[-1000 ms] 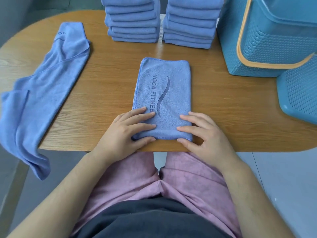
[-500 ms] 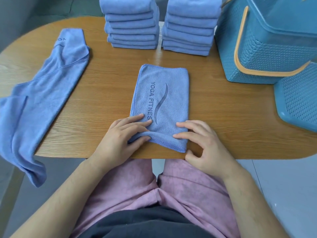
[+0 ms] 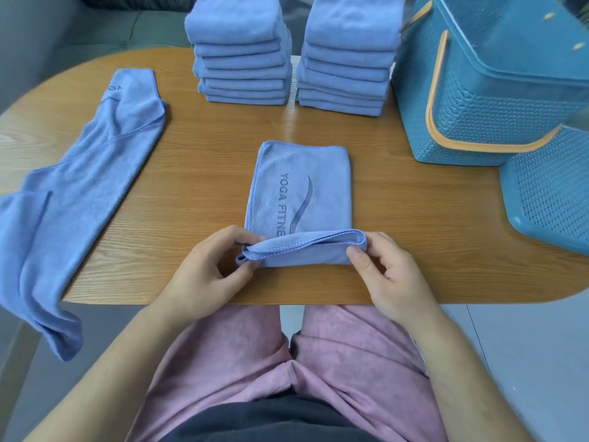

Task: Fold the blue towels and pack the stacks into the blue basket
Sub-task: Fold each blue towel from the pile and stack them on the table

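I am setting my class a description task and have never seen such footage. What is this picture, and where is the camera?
There is no machine: a person's two bare hands, filmed from a camera worn on the head, looking down. On the wooden table stand a left stack and a right stack of folded towels; an unfolded towel hangs over the left edge; a blue basket and a second basket sit right. The left hand and right hand each pinch the near edge of the half-folded towel.

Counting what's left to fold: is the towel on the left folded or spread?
Spread. The left towel lies loose and rumpled, its near end hanging off the table edge.
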`<action>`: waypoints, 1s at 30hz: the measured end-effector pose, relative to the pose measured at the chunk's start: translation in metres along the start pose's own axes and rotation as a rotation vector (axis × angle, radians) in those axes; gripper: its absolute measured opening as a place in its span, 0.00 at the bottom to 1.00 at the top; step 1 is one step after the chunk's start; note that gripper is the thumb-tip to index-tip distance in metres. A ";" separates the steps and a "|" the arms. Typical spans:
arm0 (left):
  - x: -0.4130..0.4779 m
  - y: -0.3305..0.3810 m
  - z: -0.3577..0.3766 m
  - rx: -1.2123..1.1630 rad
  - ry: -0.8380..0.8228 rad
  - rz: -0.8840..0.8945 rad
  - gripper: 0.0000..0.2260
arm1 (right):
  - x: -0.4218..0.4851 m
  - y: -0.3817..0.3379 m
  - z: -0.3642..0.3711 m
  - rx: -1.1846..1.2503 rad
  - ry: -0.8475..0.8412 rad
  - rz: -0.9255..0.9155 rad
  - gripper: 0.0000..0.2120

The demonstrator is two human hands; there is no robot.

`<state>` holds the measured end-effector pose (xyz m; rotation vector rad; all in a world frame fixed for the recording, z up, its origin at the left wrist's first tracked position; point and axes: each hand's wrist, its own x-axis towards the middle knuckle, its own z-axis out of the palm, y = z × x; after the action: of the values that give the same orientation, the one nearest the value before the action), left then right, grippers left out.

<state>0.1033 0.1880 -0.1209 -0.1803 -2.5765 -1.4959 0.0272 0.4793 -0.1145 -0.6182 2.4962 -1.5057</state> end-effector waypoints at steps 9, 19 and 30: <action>0.036 0.032 0.000 -0.324 0.252 -0.144 0.10 | 0.014 -0.024 -0.003 0.302 0.091 -0.019 0.25; 0.112 0.016 0.012 0.095 0.280 -0.304 0.05 | 0.070 -0.013 0.003 -0.238 0.180 0.116 0.15; 0.064 0.012 0.040 0.548 0.057 -0.351 0.27 | 0.044 -0.019 0.036 -0.512 0.145 0.177 0.23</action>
<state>0.0400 0.2302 -0.1176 0.3905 -2.9556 -0.7922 0.0046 0.4236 -0.1119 -0.3430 2.9773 -0.8771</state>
